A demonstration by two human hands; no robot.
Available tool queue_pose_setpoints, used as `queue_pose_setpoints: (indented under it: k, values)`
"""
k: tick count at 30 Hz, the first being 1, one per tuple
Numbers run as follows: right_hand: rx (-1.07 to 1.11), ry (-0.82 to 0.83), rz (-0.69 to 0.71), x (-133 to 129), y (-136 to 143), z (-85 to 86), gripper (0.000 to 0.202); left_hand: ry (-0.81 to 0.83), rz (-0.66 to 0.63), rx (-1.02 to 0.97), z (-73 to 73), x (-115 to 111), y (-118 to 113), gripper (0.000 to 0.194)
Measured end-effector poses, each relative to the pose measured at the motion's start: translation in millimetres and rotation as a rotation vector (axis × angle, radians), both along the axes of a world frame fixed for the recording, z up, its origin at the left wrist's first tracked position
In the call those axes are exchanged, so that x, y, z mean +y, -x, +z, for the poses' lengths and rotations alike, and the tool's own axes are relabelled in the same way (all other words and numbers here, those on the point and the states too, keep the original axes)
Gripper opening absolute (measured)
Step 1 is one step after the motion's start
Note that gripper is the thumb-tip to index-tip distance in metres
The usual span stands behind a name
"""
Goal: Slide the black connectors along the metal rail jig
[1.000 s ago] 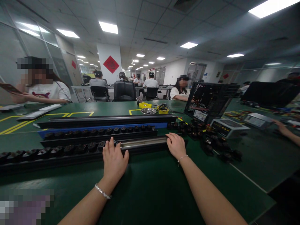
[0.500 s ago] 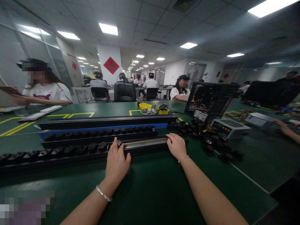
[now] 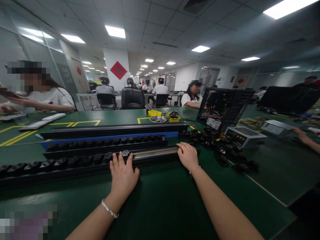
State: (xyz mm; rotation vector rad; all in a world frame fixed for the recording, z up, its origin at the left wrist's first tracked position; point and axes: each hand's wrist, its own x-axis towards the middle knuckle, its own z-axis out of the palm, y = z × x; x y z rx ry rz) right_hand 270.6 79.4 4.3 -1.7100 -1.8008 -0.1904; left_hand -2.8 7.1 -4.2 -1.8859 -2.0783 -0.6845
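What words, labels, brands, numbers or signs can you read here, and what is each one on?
No text is clear enough to quote.
Red diamond sign on the white pillar: dark marking, too blurred to read.
Pale label low on the open computer case: too small to read.
Yellow markings on the power supply unit beside it: too blurred to read.

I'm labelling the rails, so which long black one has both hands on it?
The front rail, nearest the camera: left hand and right hand both rest on it. The middle rail and back rail lie farther off, untouched.
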Motion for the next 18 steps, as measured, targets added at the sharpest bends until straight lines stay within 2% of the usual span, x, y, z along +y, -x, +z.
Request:
queue_pose_setpoints:
  k: [18]
  values:
    - [-0.01, 0.008, -0.02, 0.2, 1.3, 0.5, 0.035, 0.046, -0.015, 0.098, 5.1, -3.3, -5.2, 0.054]
